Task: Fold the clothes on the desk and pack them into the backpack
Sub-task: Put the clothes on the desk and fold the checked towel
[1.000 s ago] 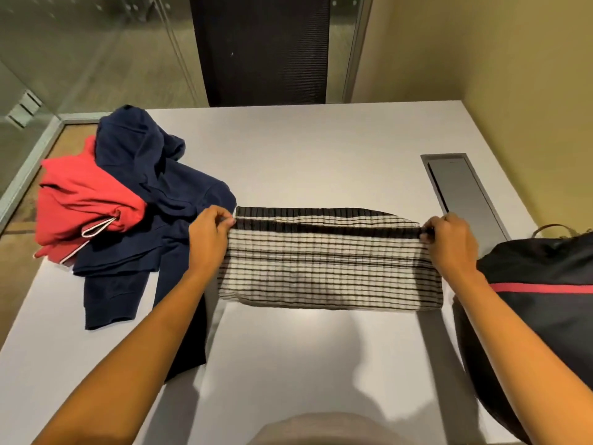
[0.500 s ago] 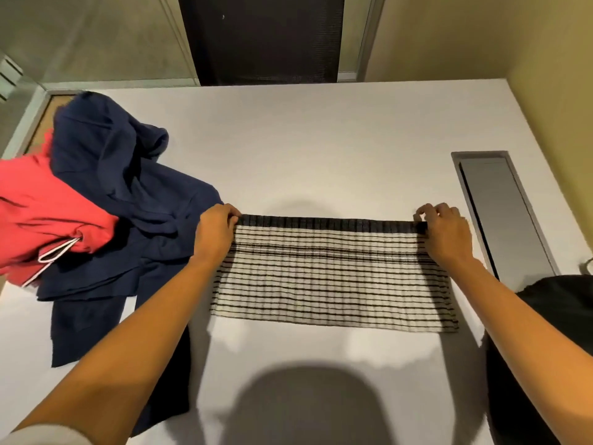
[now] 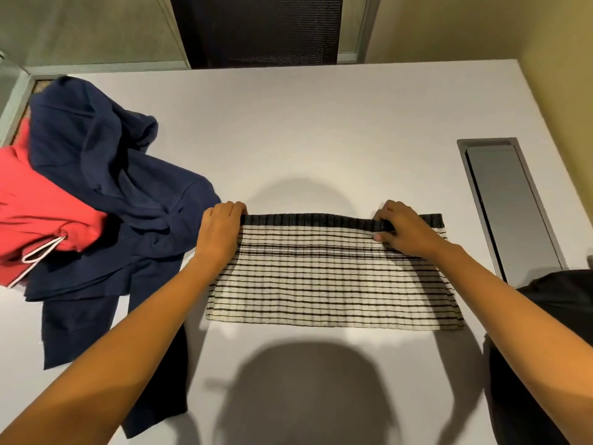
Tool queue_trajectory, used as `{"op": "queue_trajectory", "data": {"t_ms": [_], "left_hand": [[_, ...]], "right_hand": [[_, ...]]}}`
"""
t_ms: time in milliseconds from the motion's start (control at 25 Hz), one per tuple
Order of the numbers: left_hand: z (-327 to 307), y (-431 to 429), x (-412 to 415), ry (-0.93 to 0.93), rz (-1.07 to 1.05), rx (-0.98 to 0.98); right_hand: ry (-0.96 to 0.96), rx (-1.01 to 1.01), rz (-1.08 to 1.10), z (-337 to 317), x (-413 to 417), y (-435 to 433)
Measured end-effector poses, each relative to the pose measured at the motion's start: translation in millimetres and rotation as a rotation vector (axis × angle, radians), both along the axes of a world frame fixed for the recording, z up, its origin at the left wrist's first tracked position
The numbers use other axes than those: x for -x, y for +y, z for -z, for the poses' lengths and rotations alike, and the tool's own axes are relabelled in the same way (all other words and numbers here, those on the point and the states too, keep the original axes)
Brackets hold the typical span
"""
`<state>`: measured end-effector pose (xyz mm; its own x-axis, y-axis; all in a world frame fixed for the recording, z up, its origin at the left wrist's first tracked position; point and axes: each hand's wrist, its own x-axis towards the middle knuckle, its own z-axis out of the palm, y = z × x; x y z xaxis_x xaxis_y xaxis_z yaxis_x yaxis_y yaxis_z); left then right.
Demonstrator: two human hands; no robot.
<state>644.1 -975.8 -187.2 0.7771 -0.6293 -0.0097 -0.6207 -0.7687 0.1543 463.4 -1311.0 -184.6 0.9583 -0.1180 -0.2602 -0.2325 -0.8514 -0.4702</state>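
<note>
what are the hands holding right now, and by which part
Both hold the folded striped garment by its dark far edge: the left hand grips the left corner, and the right hand pinches the band just inside the right corner.

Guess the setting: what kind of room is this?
Likely an office or meeting room: a plain white desk with a recessed metal cable hatch, frosted glass partitions behind it, and what looks like a dark mesh chair back.
</note>
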Motion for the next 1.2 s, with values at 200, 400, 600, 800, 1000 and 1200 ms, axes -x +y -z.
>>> {"op": "queue_trajectory", "data": {"t_ms": [200,400,600,800,1000,1200], "left_hand": [[-3.9,12.8,0.5,-0.024,0.034,-0.166],[-7.4,21.3,0.4,-0.002,0.008,-0.211],[-13.9,16.9,-2.6,-0.001,0.018,-0.221],[-15.7,17.0,-7.9,0.084,-0.019,-0.166],[-13.3,24.9,-7.3,0.140,-0.077,-0.043],[-20.9,19.9,-0.6,0.103,-0.037,0.016]], "right_hand": [[0.144,-0.295,0.070,-34.4,12.2,-6.2],[0.229,-0.179,0.100,-43.0,24.3,-34.0],[0.047,0.074,0.171,-27.5,30.4,-65.2],[-0.139,0.235,0.255,-3.1,48.0,-62.8],[-0.212,0.324,0.296,3.8,54.0,-61.5],[-0.235,0.391,0.390,0.4,53.9,-50.7]]}}
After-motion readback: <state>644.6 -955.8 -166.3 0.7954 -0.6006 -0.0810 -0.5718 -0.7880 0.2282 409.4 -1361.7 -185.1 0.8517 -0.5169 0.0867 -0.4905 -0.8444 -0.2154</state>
